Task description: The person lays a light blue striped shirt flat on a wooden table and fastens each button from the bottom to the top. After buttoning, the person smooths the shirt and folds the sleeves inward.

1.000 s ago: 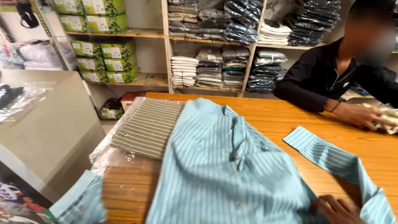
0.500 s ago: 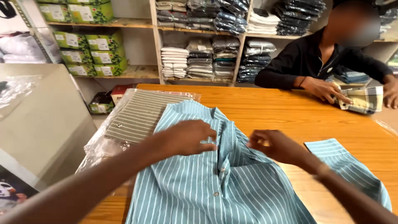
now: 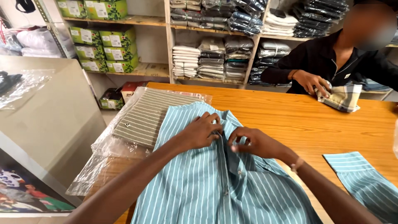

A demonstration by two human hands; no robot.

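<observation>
Our fingers [image 3: 215, 133] were pinched on the button strip of the blue striped shirt [image 3: 207, 182], left hand [image 3: 202, 132] and right hand [image 3: 253, 143] close together near the collar, shirt flat on the table [image 3: 290, 116]. We judged a tug could skew the strip, or drag the shirt onto the bagged grey shirt [image 3: 145, 116] beside it

Light-blue white-striped shirt [image 3: 199, 186], front up, flat on wooden table [image 3: 290, 116].

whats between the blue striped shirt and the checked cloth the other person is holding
In the head view, only bare wooden table lies between the blue striped shirt and the checked cloth.
</observation>
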